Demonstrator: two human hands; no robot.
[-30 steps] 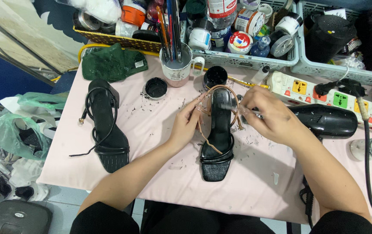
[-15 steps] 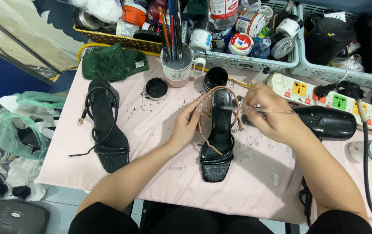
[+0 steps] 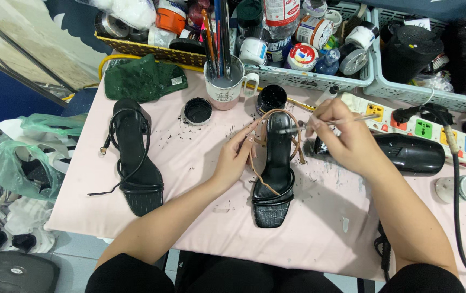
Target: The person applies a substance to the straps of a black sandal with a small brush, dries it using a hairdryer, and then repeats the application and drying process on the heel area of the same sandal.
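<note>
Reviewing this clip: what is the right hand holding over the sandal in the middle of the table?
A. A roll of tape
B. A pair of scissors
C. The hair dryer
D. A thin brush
D. The right hand pinches a thin brush whose tip points at the tan strap of the black sandal, while the left hand steadies that strap; the black hair dryer lies on the table behind the right hand.

Both forearms bare, no sleeves visible; black garment at frame bottom, probably trousers; no rings seen.
</note>
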